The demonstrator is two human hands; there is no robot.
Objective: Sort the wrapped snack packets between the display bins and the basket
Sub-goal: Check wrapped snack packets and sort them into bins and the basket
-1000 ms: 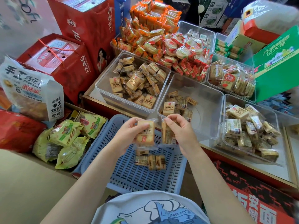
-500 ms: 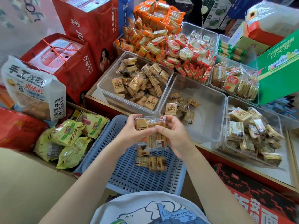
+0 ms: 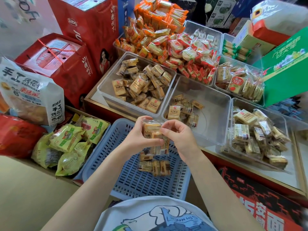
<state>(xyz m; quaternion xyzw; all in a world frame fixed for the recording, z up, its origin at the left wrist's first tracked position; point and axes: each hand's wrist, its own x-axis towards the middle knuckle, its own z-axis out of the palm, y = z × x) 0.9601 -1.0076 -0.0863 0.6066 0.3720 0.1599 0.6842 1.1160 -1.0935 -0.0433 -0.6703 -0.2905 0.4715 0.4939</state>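
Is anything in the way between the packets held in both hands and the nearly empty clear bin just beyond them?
Nothing visible. Both the left hand and right hand hold the packets above the blue basket, and the clear bin lies open-topped just beyond. Only its near rim is between, below the packets, so they should pass over.

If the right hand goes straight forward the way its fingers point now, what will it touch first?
The right hand points left toward the left hand, so it would probably first press the packets held between them; depth is unclear.
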